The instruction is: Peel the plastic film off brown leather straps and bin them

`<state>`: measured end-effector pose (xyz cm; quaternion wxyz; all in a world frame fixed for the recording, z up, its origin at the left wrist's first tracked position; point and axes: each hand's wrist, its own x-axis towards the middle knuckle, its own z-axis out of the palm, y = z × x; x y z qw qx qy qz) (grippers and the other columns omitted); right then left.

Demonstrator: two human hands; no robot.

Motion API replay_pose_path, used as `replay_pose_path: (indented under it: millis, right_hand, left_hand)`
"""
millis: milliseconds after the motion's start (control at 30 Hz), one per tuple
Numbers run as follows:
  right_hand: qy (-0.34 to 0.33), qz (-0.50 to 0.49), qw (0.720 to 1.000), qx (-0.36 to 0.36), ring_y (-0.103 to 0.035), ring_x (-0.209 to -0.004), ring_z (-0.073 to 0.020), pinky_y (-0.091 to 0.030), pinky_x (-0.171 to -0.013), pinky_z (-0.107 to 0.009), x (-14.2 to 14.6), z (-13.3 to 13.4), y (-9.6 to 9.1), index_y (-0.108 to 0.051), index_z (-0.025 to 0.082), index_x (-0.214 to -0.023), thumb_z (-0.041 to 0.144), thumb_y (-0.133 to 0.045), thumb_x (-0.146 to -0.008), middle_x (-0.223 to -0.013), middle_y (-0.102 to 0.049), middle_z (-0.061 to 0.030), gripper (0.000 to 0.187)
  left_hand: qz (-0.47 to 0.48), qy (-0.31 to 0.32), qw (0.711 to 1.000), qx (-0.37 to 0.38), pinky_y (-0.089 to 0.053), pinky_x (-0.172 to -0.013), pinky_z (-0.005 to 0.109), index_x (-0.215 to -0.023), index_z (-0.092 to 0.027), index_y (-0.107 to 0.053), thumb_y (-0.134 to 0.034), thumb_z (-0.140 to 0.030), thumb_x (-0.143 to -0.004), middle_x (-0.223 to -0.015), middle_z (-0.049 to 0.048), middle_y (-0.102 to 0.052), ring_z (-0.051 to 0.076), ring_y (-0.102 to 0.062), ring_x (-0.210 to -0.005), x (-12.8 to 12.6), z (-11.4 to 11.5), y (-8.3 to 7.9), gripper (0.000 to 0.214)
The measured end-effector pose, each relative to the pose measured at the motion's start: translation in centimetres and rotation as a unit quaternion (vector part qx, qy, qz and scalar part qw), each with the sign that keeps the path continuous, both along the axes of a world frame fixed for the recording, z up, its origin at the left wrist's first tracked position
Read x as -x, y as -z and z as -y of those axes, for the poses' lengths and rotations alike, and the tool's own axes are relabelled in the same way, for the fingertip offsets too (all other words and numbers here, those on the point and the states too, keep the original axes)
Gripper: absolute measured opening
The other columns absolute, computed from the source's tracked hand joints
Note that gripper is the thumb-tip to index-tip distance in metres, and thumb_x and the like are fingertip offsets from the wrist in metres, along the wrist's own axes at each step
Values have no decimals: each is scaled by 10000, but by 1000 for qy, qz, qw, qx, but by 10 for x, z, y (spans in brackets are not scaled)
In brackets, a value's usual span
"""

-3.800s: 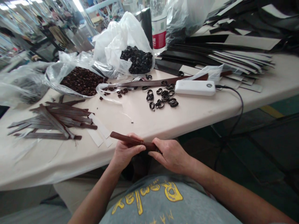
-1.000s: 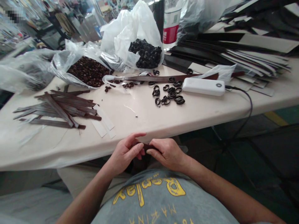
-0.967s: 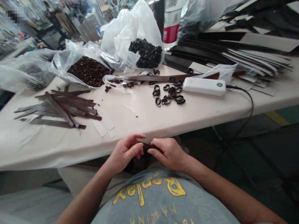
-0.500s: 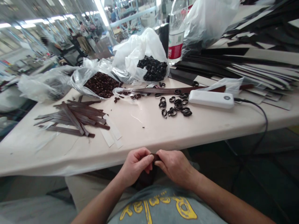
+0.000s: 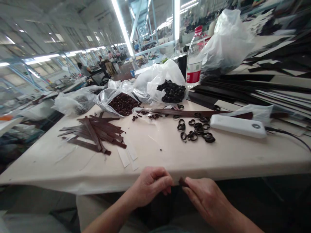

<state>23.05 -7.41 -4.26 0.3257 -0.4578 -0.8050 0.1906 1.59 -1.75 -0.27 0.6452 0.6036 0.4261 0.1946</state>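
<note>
We are seeing a crowded table (image 5: 155, 161), where a white case (image 5: 236, 126) is lying and black loops (image 5: 198, 129) are cluttering the space just left of it. A long brown strap (image 5: 170, 112) is running behind the case, and clear film (image 5: 259, 111) is lying over part of it. Farther behind the case, a bottle (image 5: 193, 72) is standing upright, with flat black strips (image 5: 233, 85) stacking up nearby. Behind and left of the case, two open bags are sitting, one bulging with black rings (image 5: 171, 90), the other with brown bits (image 5: 123, 105). Well left of the case, a pile (image 5: 96, 132) of brown lengths is spreading, and white slips (image 5: 123, 157) are lying on the side toward the case. We are noticing crinkled, see-through plastic on the bags, a matte, leathery look on the brown lengths, and a smooth, rounded shell on the case. In front of the case and to its left, our right hand (image 5: 210, 195) is pinching a brown piece (image 5: 182, 182) between thumb and fingers; its flat end is poking out while the rest is hiding in the grip. Just left of that, our left hand (image 5: 154, 185) is curling, thumb pressing on forefinger; we cannot tell whether it is enclosing anything. The cord (image 5: 286, 132) right of the case is running out of view, and distant people are blurring.
</note>
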Motion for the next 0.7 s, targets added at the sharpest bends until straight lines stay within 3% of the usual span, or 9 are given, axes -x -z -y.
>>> replay_pose_path:
  millis: [133,200,233,300,400,533,700]
  right_hand:
    - [114,-32,992,-41,-729,-703,-220,-519,-607,-268,-41,-15,-9,-674,190,-970,375,-380,-1034,-813,-761,-77,353]
    - [177,-31,983,-32,-730,-699,-247,-534,-589,-289,-59,-24,-6,-694,194,-938,429,-403,-1006,-793,-762,-83,381]
    - [203,-31,978,-18,-723,-674,-255,-534,-574,-300,-65,-29,-3,-698,195,-910,455,-397,-996,-756,-753,-82,407]
    - [246,-38,969,5,-699,-613,-262,-522,-548,-317,-73,-38,5,-695,191,-862,500,-377,-978,-674,-723,-80,458]
    - [279,-42,959,30,-696,-627,-284,-512,-550,-341,-74,-49,13,-701,165,-896,530,-368,-956,-685,-724,-97,498]
    - [285,-50,956,54,-707,-685,-299,-519,-573,-354,-73,-52,12,-712,159,-951,526,-382,-938,-751,-744,-103,493]
    - [274,-68,958,52,-695,-639,-281,-515,-559,-339,-77,-51,19,-718,184,-933,517,-420,-933,-717,-735,-77,447]
  left_hand:
    - [-66,-72,986,-139,-505,-602,251,-847,-151,-701,-623,-467,-849,-742,58,-708,146,-629,-625,26,-60,-3,325]
    - [-165,-119,947,-248,-524,-631,264,-861,-162,-713,-605,-436,-849,-770,56,-725,162,-660,-650,44,-103,-2,294]
    - [-238,-139,914,-298,-528,-659,265,-883,-179,-721,-592,-415,-855,-773,41,-731,167,-679,-670,52,-125,-1,270]
    - [-294,-173,882,-326,-523,-722,294,-931,-182,-733,-602,-355,-853,-754,42,-730,197,-696,-718,66,-167,2,231]
    - [-345,-203,848,-348,-495,-857,338,-974,-188,-736,-625,-241,-829,-931,78,-749,231,-691,-863,75,-217,11,190]
    - [-368,-216,831,-357,-440,-972,362,-997,-206,-745,-662,-135,-772,-1077,103,-724,261,-649,-1022,71,-251,25,251]
    - [-336,-248,840,-345,-433,-980,370,-837,-202,-759,-673,-91,-732,-987,105,-732,281,-638,-1052,71,-259,32,175]
